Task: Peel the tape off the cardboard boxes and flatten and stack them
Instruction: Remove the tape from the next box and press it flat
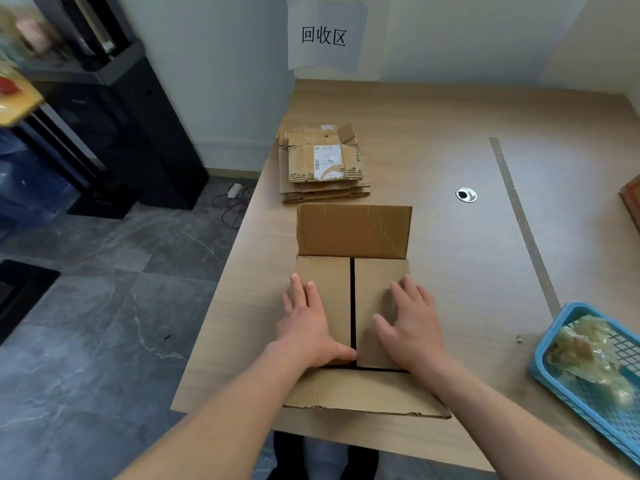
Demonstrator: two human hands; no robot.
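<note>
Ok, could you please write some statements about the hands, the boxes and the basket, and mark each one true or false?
1. The left hand and the right hand rest flat on the inner flaps of the open box. True.
2. The blue basket is empty. False: it holds crumpled tape.
3. A stack of flattened boxes lies beyond the open box. True.
4. The stack lies on the floor. False: it is on the table.

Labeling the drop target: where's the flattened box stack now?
Head view: the flattened box stack lies near the table's left edge, just beyond the open box, left of the cable grommet.
</note>
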